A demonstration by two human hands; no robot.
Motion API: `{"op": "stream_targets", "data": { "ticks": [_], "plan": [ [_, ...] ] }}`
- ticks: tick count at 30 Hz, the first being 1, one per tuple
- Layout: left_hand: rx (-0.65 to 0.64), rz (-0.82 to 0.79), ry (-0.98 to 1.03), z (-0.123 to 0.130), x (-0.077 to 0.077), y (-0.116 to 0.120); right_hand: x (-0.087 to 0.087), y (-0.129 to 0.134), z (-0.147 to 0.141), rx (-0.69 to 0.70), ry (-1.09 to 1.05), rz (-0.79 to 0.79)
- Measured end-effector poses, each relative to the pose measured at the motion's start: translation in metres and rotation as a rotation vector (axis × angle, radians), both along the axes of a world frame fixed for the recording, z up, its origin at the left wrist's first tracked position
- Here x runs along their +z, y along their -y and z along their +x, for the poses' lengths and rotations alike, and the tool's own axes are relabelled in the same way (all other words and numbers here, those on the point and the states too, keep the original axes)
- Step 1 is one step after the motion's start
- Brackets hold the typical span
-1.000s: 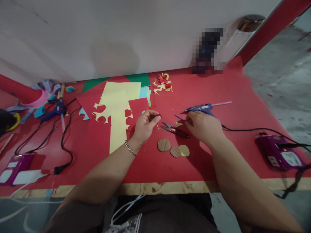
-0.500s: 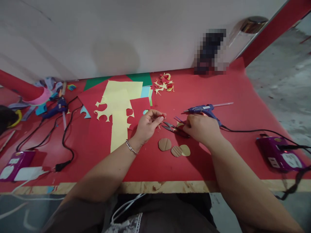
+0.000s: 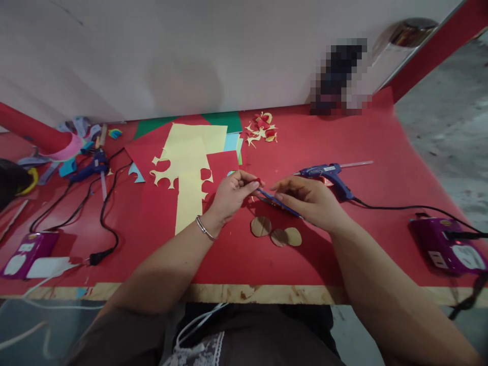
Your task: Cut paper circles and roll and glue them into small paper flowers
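My left hand [image 3: 233,195] is closed, pinching a small red piece [image 3: 258,181], seemingly paper, between thumb and fingertips. Between thumb and fingers of my right hand [image 3: 310,198] is a pair of slim blue tweezers [image 3: 281,202], their tip at the red piece. Beneath the tweezers lie dark scissors [image 3: 267,200], partly hidden by them and the hand. Closer to me are a round cardboard disc [image 3: 261,226], a second cardboard disc [image 3: 278,237] and a pale yellow disc [image 3: 293,236] touching it.
A blue glue gun [image 3: 324,173] lies beyond my right hand, its cord running to a purple power box [image 3: 450,244]. Left are cut yellow paper [image 3: 190,178], another glue gun [image 3: 91,166] and another power box [image 3: 28,254]. Paper scraps [image 3: 263,128] lie at the back.
My right hand has lifted the blue tweezers from beside the scissors and turned them towards the red piece. My left hand keeps its pinch. The view has shifted slightly.
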State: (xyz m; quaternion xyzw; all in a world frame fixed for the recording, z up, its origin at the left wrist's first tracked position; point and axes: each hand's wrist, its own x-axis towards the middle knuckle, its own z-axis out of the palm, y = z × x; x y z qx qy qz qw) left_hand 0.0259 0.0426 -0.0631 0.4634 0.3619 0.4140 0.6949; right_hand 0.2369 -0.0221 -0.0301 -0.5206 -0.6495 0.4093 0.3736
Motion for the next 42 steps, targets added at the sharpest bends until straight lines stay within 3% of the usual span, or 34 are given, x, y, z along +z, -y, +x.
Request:
{"op": "stream_targets", "data": {
  "ticks": [6,12,15,32,37,42],
  "plan": [
    [0.049,-0.131,0.085,0.002,0.002,0.002,-0.002,0.002,-0.007,0.045,-0.016,0.222],
    [0.018,-0.222,0.158,-0.001,0.005,-0.001,0.002,0.012,-0.013,-0.293,-0.120,0.302],
    [-0.017,-0.215,0.155,-0.003,0.005,-0.002,0.005,0.014,-0.014,-0.348,-0.158,0.311],
    [-0.095,-0.175,0.083,-0.003,0.003,-0.001,0.005,0.002,-0.011,-0.299,-0.265,0.118],
    [0.035,-0.085,0.061,0.001,0.002,0.001,-0.001,0.005,-0.016,-0.254,-0.242,0.117],
    [0.105,-0.135,0.039,0.004,0.002,0.003,-0.009,0.012,-0.024,-0.224,-0.060,0.208]
  ]
}}
